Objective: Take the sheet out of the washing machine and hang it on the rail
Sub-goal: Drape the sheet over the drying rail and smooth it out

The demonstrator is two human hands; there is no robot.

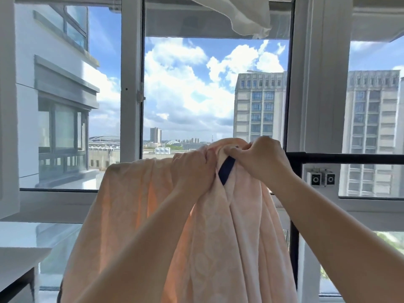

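The window (pixel 215 95) with its white frames fills most of what I see, with sky and buildings behind it. In front of it my pink sheet (pixel 140 215) is already out of the washing machine and hangs over the black rail (pixel 341 158); its left part is spread along the rail, but near the middle of the rail it is bunched in thick folds. So I judge I am at the step of spreading it. My left hand (pixel 193 169) grasps a fold at the top of the bunch, and my right hand (pixel 262 158) pinches the cloth just beside it, near a dark blue strip (pixel 226 171). Next I think I must pull the bunch to the right, along the bare part of the rail, so it lies flat. A black post (pixel 294 237) of the rail stands behind the folds, and two small sockets (pixel 321 178) sit under the rail; the cloth could catch there. White cloth (pixel 242 16) hangs above, at the top edge.
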